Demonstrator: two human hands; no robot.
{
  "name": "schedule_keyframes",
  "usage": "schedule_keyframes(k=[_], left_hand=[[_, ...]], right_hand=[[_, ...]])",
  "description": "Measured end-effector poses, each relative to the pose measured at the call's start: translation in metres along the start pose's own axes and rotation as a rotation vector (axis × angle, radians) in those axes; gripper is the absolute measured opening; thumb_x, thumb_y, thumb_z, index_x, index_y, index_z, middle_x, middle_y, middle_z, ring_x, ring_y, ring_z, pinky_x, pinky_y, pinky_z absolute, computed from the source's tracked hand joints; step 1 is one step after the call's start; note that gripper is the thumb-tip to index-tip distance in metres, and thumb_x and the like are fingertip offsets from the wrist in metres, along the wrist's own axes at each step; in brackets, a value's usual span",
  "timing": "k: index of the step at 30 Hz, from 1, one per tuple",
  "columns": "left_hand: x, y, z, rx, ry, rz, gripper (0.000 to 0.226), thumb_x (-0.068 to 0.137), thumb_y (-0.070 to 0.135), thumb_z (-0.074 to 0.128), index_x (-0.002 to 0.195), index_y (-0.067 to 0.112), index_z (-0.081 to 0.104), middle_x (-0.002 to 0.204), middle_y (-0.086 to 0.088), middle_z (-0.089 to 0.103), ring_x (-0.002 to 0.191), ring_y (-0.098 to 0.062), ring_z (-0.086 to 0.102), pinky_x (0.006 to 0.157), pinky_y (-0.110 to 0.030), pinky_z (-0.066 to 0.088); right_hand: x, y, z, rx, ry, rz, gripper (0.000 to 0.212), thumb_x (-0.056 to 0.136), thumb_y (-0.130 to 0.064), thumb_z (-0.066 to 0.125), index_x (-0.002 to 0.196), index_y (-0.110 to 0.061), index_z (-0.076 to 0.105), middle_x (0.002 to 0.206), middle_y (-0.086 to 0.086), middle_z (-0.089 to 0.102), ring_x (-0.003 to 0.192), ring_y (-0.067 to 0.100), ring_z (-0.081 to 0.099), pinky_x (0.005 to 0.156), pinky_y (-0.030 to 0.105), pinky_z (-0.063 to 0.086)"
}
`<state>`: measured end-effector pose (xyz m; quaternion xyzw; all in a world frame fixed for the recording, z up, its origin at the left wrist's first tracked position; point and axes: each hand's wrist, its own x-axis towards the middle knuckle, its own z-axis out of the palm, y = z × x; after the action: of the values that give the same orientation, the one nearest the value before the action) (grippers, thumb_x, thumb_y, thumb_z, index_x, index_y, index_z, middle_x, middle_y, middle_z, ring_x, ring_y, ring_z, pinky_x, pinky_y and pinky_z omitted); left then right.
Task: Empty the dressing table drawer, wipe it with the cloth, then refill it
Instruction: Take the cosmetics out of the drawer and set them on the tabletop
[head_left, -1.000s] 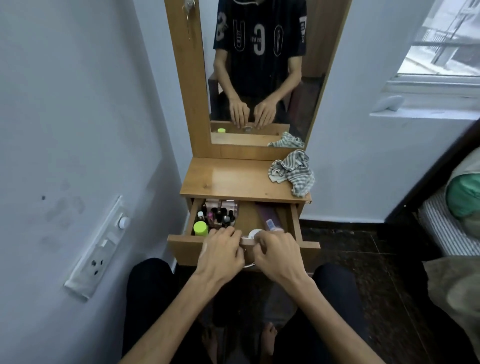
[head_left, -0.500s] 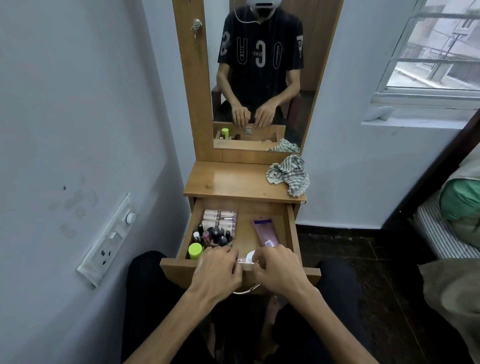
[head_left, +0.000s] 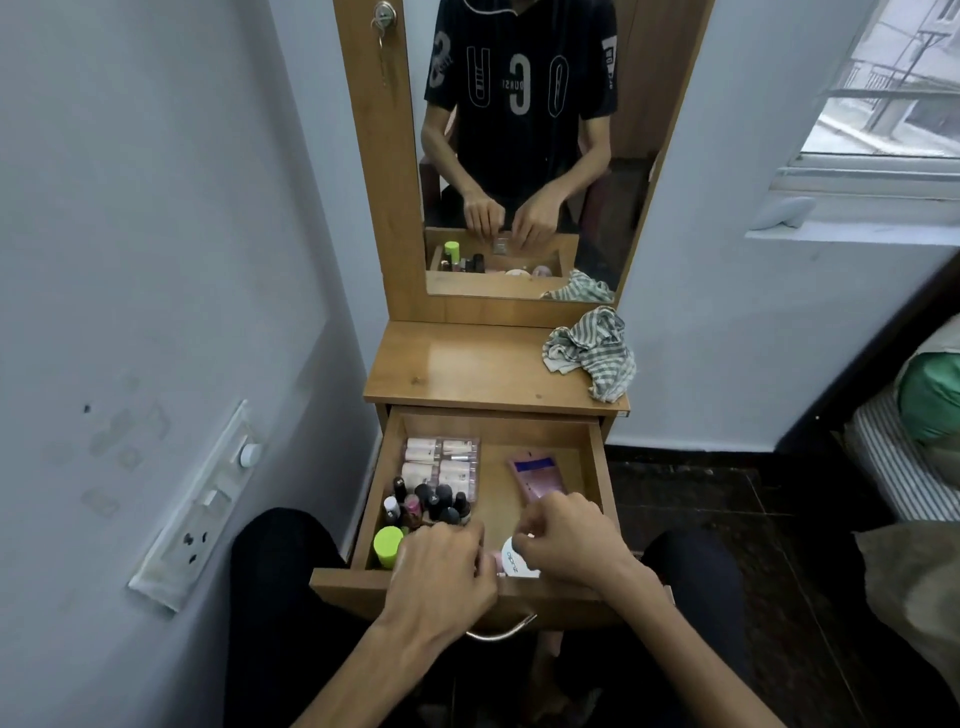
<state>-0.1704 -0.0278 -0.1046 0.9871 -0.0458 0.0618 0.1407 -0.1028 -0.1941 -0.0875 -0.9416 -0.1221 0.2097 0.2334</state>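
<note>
The drawer (head_left: 597, 467) stood pulled out below the tabletop (head_left: 467, 369), full of small bottles (head_left: 431, 501) at left and a pink tube (head_left: 535, 475) at right. Both hands hovered over its near edge: left hand (head_left: 441, 566) curled loosely, right hand (head_left: 571, 540) pinching near a white jar (head_left: 514, 561); whether either gripped anything was unclear. The striped cloth (head_left: 592, 351) lay crumpled on the tabletop's far right.

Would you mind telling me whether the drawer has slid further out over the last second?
Yes. The drawer has come further out from under the tabletop, toward the person, exposing more of its contents.
</note>
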Motion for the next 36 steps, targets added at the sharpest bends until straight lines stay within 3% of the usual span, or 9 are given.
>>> schedule_keyframes(k=[4, 7, 10, 12, 17, 24, 29, 34, 36], left_hand=[[0.023, -0.015, -0.011, -0.088, 0.082, -0.056, 0.019, 0.083, 0.033, 0.05, 0.078, 0.023, 0.066, 0.061, 0.004, 0.066, 0.058, -0.016, 0.063, 0.054, -0.029, 0.043], [0.05, -0.04, -0.022, -0.134, 0.2, -0.132, 0.013, 0.085, 0.028, 0.06, 0.078, 0.023, 0.069, 0.059, 0.007, 0.066, 0.051, -0.012, 0.06, 0.051, -0.028, 0.046], [0.076, -0.066, -0.036, -0.171, 0.25, -0.21, 0.011, 0.087, 0.019, 0.068, 0.081, 0.025, 0.074, 0.059, 0.013, 0.065, 0.049, -0.005, 0.056, 0.05, -0.012, 0.033], [0.088, -0.08, -0.039, -0.168, 0.259, -0.251, 0.011, 0.087, 0.018, 0.069, 0.082, 0.026, 0.074, 0.06, 0.014, 0.066, 0.051, -0.004, 0.055, 0.051, -0.013, 0.033], [0.099, -0.105, -0.036, -0.172, 0.274, -0.34, 0.012, 0.085, 0.015, 0.07, 0.078, 0.025, 0.073, 0.061, 0.009, 0.067, 0.056, -0.017, 0.061, 0.057, -0.026, 0.039], [0.094, -0.111, -0.03, -0.21, 0.272, -0.33, 0.015, 0.087, 0.014, 0.07, 0.076, 0.025, 0.073, 0.063, 0.011, 0.068, 0.054, -0.01, 0.059, 0.055, -0.024, 0.039], [0.091, -0.108, -0.033, -0.217, 0.271, -0.334, 0.015, 0.086, 0.014, 0.07, 0.077, 0.025, 0.073, 0.06, 0.014, 0.063, 0.052, -0.009, 0.055, 0.054, -0.024, 0.037], [0.088, -0.109, -0.036, -0.217, 0.266, -0.325, 0.014, 0.086, 0.014, 0.071, 0.077, 0.025, 0.073, 0.057, 0.018, 0.055, 0.05, -0.003, 0.051, 0.051, -0.02, 0.034], [0.086, -0.108, -0.037, -0.215, 0.272, -0.323, 0.014, 0.085, 0.014, 0.071, 0.077, 0.025, 0.073, 0.058, 0.018, 0.056, 0.052, -0.005, 0.054, 0.054, -0.022, 0.038]], right_hand=[[0.041, -0.007, -0.001, 0.245, 0.033, 0.063, 0.02, 0.095, -0.021, 0.065, 0.095, -0.007, 0.079, 0.085, 0.007, 0.08, 0.075, 0.016, 0.077, 0.074, 0.029, 0.065], [0.077, -0.016, -0.001, 0.38, 0.014, 0.159, 0.028, 0.093, -0.033, 0.065, 0.091, -0.007, 0.076, 0.085, 0.008, 0.079, 0.086, 0.024, 0.077, 0.084, 0.035, 0.063], [0.119, -0.013, 0.015, 0.491, -0.041, 0.274, 0.049, 0.068, -0.057, 0.064, 0.084, -0.011, 0.062, 0.092, 0.003, 0.076, 0.093, 0.026, 0.077, 0.091, 0.047, 0.063], [0.161, 0.009, 0.044, 0.573, -0.042, 0.312, 0.061, 0.056, -0.06, 0.063, 0.096, -0.015, 0.066, 0.1, 0.003, 0.077, 0.098, 0.027, 0.075, 0.092, 0.05, 0.063], [0.165, -0.021, 0.041, 0.67, 0.017, 0.401, 0.028, 0.065, -0.044, 0.064, 0.064, -0.017, 0.057, 0.065, -0.001, 0.06, 0.077, 0.028, 0.065, 0.088, 0.051, 0.062], [0.161, -0.034, 0.036, 0.757, 0.085, 0.509, 0.029, 0.077, -0.035, 0.077, 0.078, -0.013, 0.058, 0.09, 0.005, 0.071, 0.098, 0.028, 0.071, 0.094, 0.05, 0.061], [0.164, -0.034, 0.038, 0.754, 0.104, 0.506, 0.034, 0.076, -0.036, 0.076, 0.091, -0.01, 0.061, 0.096, 0.004, 0.072, 0.098, 0.024, 0.07, 0.087, 0.038, 0.059], [0.187, -0.006, 0.057, 0.991, 0.082, 0.436, 0.06, 0.051, -0.035, 0.085, 0.097, -0.011, 0.055, 0.104, 0.014, 0.078, 0.092, 0.032, 0.078, 0.077, 0.05, 0.067], [0.176, -0.011, 0.046, 1.049, 0.091, 0.424, 0.061, 0.052, -0.03, 0.088, 0.098, -0.004, 0.058, 0.101, 0.016, 0.079, 0.088, 0.033, 0.079, 0.076, 0.051, 0.067]])
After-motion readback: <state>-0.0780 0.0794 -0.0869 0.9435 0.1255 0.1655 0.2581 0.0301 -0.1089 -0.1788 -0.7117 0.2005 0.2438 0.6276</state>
